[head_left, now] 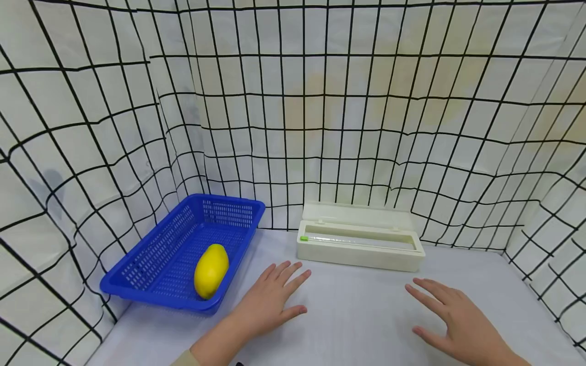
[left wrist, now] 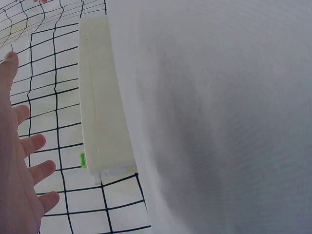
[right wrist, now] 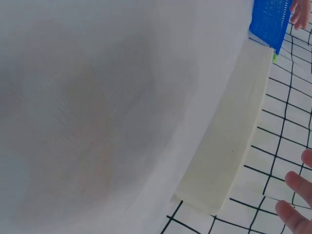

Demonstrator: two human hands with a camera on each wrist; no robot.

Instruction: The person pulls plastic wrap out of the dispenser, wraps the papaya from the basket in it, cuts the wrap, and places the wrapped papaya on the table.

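Note:
My left hand [head_left: 270,302] hovers over the white table, fingers spread, holding nothing. It is nearest to the blue basket [head_left: 169,300] on its left and a long cream box [head_left: 359,257] ahead. My right hand [head_left: 458,320] is likewise spread and holds nothing, to the front right of that box. The box's lid [head_left: 357,216] is tipped back. Inside lies a clear, slim item with a green end [head_left: 304,238]; its exact kind is unclear. A yellow lemon-shaped fruit [head_left: 211,271] sits in the basket. Both wrist views show the box's outer side, apart from the fingers.
A black grid mesh [head_left: 303,127] over white sheeting rises behind the box and along both sides. The basket stands close to the left mesh. White cloth [head_left: 357,315] covers the table between the hands. A small dark object [head_left: 239,364] shows at the bottom edge.

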